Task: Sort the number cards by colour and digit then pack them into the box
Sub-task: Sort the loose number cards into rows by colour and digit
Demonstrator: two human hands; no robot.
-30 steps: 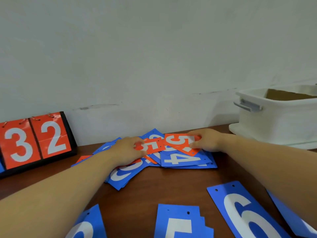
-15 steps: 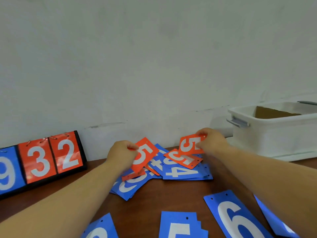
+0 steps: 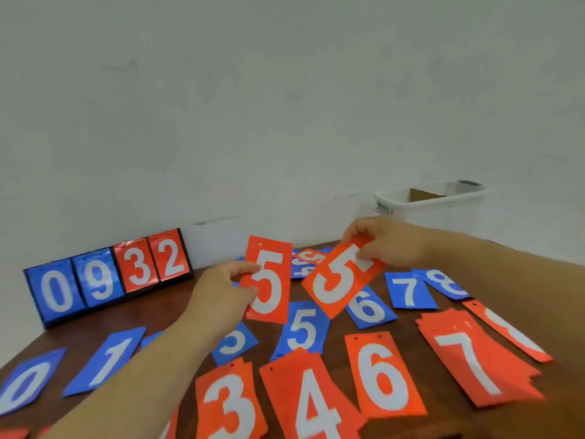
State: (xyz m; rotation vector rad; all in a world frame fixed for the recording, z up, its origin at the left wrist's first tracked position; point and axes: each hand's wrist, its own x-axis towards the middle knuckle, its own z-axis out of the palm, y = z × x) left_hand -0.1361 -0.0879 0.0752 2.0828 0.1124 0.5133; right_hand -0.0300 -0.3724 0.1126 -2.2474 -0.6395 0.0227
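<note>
"Several digits are hiding from you?"
"My left forearm is covering part of a blue card [image 3: 234,342]; I cannot read it. The tilted red 5 [image 3: 342,280] is overlapping a blue 6 [image 3: 368,310], and the heap [image 3: 308,258] at 12 o'clock is showing only as a blur."
"What is lying around?"
"A scoreboard [image 3: 107,274] is standing at 10 o'clock, the white box [image 3: 443,210] at 2 o'clock. Red piles [image 3: 313,403] of 3, 4, 6 and 7 are lying nearest me, at 6 o'clock."
"And the fives?"
"My left hand [image 3: 221,289] is pinching the upright red 5 [image 3: 269,280] by its left edge. My right hand [image 3: 389,245] is gripping the tilted one's top end. Both cards are hanging just beside each other above the table [image 3: 158,308]."
</note>
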